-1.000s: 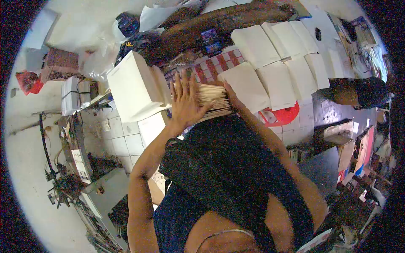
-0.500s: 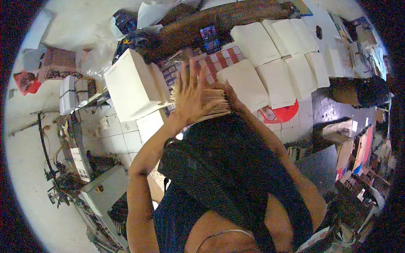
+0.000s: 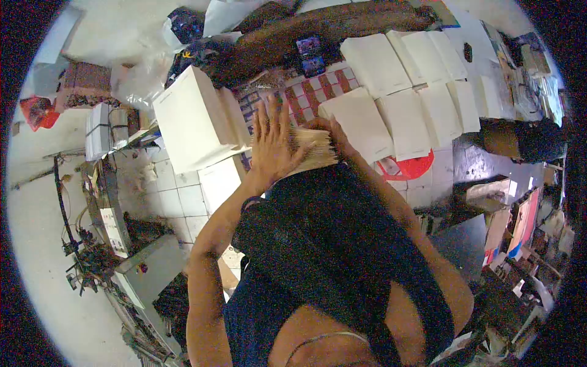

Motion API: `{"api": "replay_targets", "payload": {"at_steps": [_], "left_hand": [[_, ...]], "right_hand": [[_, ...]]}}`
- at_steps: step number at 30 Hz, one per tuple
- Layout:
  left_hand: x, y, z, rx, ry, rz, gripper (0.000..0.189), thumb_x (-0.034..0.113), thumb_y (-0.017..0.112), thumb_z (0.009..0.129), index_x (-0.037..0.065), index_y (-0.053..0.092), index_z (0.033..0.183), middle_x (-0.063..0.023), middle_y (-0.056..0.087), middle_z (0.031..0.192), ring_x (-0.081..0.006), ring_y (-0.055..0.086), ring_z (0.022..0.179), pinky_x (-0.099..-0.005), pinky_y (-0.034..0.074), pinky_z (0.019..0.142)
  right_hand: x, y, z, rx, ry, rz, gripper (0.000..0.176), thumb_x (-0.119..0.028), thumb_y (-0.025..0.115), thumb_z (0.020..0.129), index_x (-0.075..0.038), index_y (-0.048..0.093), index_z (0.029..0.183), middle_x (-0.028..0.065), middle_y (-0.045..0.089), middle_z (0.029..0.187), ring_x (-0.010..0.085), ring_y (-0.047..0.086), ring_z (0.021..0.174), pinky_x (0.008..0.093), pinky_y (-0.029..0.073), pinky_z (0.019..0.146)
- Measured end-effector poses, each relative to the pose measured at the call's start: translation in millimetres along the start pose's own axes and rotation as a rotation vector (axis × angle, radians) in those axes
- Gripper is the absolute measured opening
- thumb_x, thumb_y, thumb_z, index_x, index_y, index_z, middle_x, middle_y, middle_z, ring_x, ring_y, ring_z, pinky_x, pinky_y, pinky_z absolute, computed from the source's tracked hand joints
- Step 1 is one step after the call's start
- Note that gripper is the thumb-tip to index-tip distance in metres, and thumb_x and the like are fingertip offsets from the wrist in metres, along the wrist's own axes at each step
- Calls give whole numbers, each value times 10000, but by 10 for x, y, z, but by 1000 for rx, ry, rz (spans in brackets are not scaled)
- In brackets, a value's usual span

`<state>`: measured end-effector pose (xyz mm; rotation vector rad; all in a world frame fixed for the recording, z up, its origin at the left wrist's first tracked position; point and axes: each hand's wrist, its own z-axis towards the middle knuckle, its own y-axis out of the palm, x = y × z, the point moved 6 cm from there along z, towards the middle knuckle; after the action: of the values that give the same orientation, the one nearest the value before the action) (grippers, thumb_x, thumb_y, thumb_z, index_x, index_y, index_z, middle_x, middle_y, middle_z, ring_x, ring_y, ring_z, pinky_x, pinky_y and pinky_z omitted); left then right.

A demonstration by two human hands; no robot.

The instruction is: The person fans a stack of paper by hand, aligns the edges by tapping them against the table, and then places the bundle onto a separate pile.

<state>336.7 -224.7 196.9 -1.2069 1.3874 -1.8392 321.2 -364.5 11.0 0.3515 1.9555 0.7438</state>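
Paper stack (image 3: 313, 150) between left hand (image 3: 273, 150), grip apart, and right hand (image 3: 338, 139), grip clamped on its edge.

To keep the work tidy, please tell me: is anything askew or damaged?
The pale stack by the right hand seems slightly turned against its neighbour, so the row looks uneven. No damage is visible.

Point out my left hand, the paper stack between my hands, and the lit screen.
Left hand (image 3: 269, 154), head view: back of the hand.
Paper stack (image 3: 323, 153), head view: layered edges.
Lit screen (image 3: 313, 64), head view: lower part.
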Motion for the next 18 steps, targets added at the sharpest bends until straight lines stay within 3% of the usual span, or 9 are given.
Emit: {"api": "replay_targets", "payload": {"at_steps": [3,6,9,13,18], "left_hand": [[25,45,-78,-28,-34,36,1010,659,508,819,13,124,1493,-265,21,1547,-464,-33,1421,-537,15,1148],[138,-17,-133,11,-37,-24,1024,672,520,806,9,143,1489,-263,15,1548,-463,-26,1422,-544,20,1146],[281,7,-50,23,1,-41,1037,684,528,797,10,149,1489,-259,4,1550,-466,-27,1421,-558,20,1140],[243,270,-26,18,48,9,1034,683,526,801,26,135,1496,-263,-10,1549,-468,-33,1421,-573,16,1132],[-31,130,-43,22,-31,61,1022,674,523,809,49,114,1506,-265,-33,1548,-475,-52,1417,-573,14,1132]], "right_hand": [[-35,-133,139,0,-161,-267,842,-736,241,891,8,592,1071,130,609,1104,230,568,1038,370,415,957],[-202,49,-10,-108,-169,-232,809,-713,237,906,0,593,1045,126,608,1067,235,563,1037,369,398,963],[-302,172,-84,-156,-281,-297,608,-550,347,945,-20,642,986,92,656,998,221,589,980,356,430,930],[-309,175,-108,-28,-307,-288,608,-541,334,941,-22,646,991,94,660,993,226,594,981,352,422,949],[-78,-123,-119,92,-230,-468,587,-540,356,917,-38,636,1032,86,645,1036,224,586,999,367,419,951]]}}
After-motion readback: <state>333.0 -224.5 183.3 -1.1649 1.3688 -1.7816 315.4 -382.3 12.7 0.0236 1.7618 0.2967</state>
